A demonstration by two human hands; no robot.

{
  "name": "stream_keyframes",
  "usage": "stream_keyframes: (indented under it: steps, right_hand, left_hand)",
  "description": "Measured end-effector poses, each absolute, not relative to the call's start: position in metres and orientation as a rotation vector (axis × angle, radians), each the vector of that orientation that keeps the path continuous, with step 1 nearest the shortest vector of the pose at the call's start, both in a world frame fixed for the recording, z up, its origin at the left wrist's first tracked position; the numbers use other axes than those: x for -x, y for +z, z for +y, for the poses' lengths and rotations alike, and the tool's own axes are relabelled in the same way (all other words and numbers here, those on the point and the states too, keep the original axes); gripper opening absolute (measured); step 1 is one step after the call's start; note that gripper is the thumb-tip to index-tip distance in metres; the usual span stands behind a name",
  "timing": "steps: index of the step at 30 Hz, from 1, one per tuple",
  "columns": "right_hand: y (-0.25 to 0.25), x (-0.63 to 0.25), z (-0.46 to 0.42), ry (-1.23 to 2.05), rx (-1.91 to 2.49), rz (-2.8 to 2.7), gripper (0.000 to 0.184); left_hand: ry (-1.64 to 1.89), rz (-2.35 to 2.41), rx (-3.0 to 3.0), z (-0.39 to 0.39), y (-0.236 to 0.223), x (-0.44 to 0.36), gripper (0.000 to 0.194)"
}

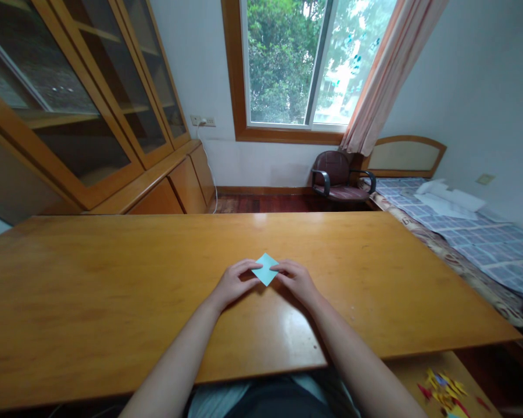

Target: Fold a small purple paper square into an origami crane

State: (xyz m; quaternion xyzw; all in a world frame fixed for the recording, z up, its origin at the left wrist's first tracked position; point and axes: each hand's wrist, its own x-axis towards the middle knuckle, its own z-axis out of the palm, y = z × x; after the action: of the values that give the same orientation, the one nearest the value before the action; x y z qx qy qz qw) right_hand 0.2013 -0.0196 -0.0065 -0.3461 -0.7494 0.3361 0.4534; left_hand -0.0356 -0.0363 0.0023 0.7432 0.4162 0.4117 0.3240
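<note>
A small light-blue square of paper (265, 270) is held between my two hands, turned so that it looks like a diamond. My left hand (239, 280) pinches its left corner, with the fingers on top and the thumb at the near side. At the right corner, my right hand (297, 281) grips it in the same way. The paper is just over the wooden table (113, 290); whether it touches the surface I cannot tell.
Below the table's near right edge, an open drawer or low board (407, 377) bears several yellow and red folded-paper pieces (447, 389). Beyond the table stand a glass-door cabinet (157, 157), a dark red armchair (335, 174) and a bed (470, 232) under a window (283, 64).
</note>
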Motion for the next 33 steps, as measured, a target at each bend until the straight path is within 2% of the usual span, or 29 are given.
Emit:
stream_keyframes:
  steps: [6,13,17,26,33]
  right_hand:
    - [-0.004,-0.195,-0.023,0.983,0.833,-1.807,0.019]
    - [-0.006,-0.197,-0.021,1.029,0.861,-1.747,0.013]
    - [-0.005,-0.197,-0.020,1.033,0.897,-1.703,0.019]
    - [-0.009,-0.192,-0.023,1.258,0.981,-1.555,0.028]
    - [-0.014,-0.191,-0.021,1.241,0.992,-1.518,0.028]
  left_hand:
    - [1.108,1.095,-1.950,-0.036,0.001,0.038,0.022]
    - [1.108,1.062,-1.963,-0.036,0.006,0.036,0.017]
    - [1.105,1.009,-1.959,-0.037,0.008,0.035,0.016]
    - [1.125,1.127,-1.592,-0.039,-0.002,0.027,0.032]
    - [1.082,1.174,-1.624,-0.038,-0.003,0.016,0.031]
